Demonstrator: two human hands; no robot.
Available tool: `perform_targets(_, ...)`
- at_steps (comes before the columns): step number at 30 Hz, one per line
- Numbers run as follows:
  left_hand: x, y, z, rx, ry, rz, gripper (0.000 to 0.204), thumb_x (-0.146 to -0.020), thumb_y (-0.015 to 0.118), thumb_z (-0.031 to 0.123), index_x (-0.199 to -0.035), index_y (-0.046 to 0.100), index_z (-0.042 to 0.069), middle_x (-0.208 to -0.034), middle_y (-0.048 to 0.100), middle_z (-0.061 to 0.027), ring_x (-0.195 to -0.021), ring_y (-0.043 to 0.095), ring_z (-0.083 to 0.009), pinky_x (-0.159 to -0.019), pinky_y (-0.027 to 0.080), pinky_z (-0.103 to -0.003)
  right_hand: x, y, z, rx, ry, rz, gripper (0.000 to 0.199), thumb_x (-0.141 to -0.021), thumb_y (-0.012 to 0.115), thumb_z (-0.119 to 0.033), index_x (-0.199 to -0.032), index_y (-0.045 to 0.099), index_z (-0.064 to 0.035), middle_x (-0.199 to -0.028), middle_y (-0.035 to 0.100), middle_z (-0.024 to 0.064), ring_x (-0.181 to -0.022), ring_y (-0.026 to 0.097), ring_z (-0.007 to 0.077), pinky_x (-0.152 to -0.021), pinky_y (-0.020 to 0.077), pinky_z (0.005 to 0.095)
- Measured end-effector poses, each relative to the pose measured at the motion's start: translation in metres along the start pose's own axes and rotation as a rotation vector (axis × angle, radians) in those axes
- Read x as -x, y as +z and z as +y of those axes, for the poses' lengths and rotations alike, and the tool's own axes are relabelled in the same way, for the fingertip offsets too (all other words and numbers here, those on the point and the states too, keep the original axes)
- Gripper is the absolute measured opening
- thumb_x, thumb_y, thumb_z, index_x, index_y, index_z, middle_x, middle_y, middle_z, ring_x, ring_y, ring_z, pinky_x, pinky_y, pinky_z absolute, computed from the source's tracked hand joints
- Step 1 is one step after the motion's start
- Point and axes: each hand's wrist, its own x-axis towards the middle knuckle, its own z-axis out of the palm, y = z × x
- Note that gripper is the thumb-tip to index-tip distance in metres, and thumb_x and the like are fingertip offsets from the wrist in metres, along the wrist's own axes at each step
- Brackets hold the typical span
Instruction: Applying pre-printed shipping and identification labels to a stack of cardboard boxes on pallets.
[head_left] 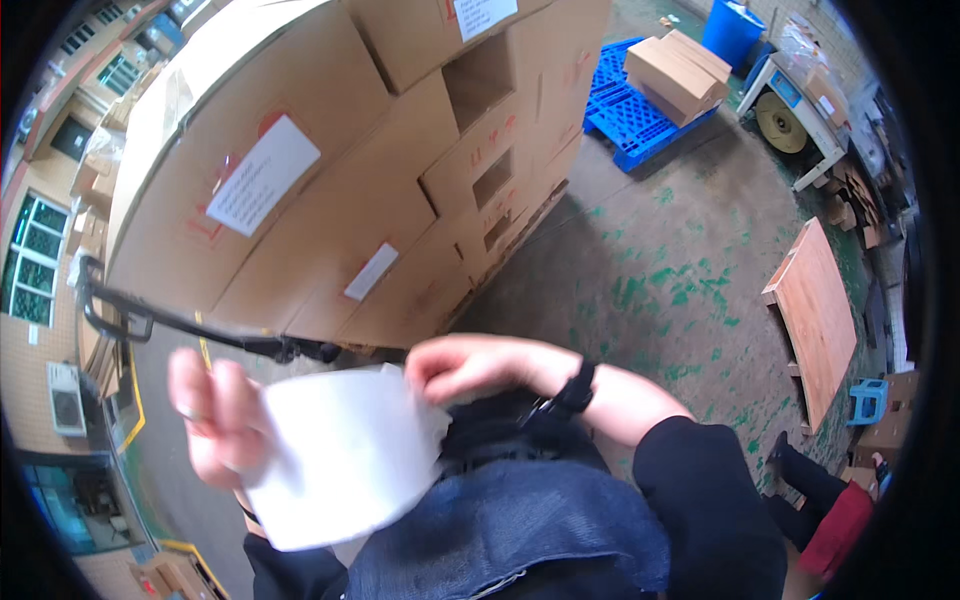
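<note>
In front of my body I hold a wide white paper roll (340,455), smeared by motion, perhaps a roll of labels. My left hand (225,425) grips its left side, fingers curled and blurred. My right hand (465,365) is closed in a pinch at the roll's upper right edge. Just beyond my hands rises a tall stack of brown cartons (330,210). One carton bears a large white label (263,175), and a smaller white label (371,272) sits lower down. Any print on the roll is too blurred to make out.
A black bar-like handle (215,335) runs along the stack's near side. Farther off, a blue pallet (640,145) carries cartons (680,75) near a blue bin (733,32). At right are a wooden panel (815,320), a blue stool (868,402) and another person in red (838,525).
</note>
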Motion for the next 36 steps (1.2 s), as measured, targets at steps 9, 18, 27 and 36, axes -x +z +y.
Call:
perform_targets(9,0.005,-0.031,-0.028,-0.854,-0.624,0.035,0.069,-0.076,0.065,0.040,-0.126,0.040,-0.001,-0.110,0.055,-0.0140,-0.096,0.056,-0.0178,-0.082,0.044,-0.027,0.081,-0.035,-0.085,0.069,-0.117,0.454,0.015,-0.085,0.058,-0.017,-0.090,0.056,-0.0038,-0.084,0.058,-0.0003,-0.079,0.053,0.0056,-0.073,0.0429,0.0216)
perform_targets(18,-0.015,-0.066,-0.108,-0.475,-0.814,-0.126,0.069,-0.074,0.064,0.051,-0.112,0.052,-0.005,-0.100,0.060,-0.0089,-0.094,0.055,-0.0144,-0.083,0.042,-0.027,0.084,-0.057,-0.065,0.465,0.056,0.484,0.016,-0.084,0.057,-0.018,-0.090,0.059,-0.0027,-0.081,0.060,0.0017,-0.079,0.053,0.0082,-0.071,0.0440,0.0243)
perform_targets(27,-0.071,-0.104,-0.178,-0.715,-0.851,-0.047,0.023,-0.082,0.063,0.020,-0.094,0.059,0.001,-0.083,0.060,-0.0014,-0.075,0.055,-0.0063,-0.066,0.044,-0.021,0.088,-0.069,-0.043,1.081,-0.124,0.957,0.048,-0.077,0.063,-0.040,-0.111,0.055,-0.0063,-0.111,0.051,0.0140,-0.105,0.050,0.0292,-0.086,0.0425,0.0351)
perform_targets(36,-0.075,-0.135,-0.237,-0.677,-0.826,-0.117,0.018,-0.084,0.058,0.016,-0.098,0.061,0.004,-0.085,0.059,-0.0010,-0.079,0.055,-0.0079,-0.070,0.045,-0.024,0.087,-0.079,-0.020,0.724,0.165,1.162,0.026,-0.084,0.054,-0.023,-0.103,0.061,-0.0061,-0.092,0.064,0.0128,-0.084,0.062,0.0265,-0.075,0.0479,0.0329)
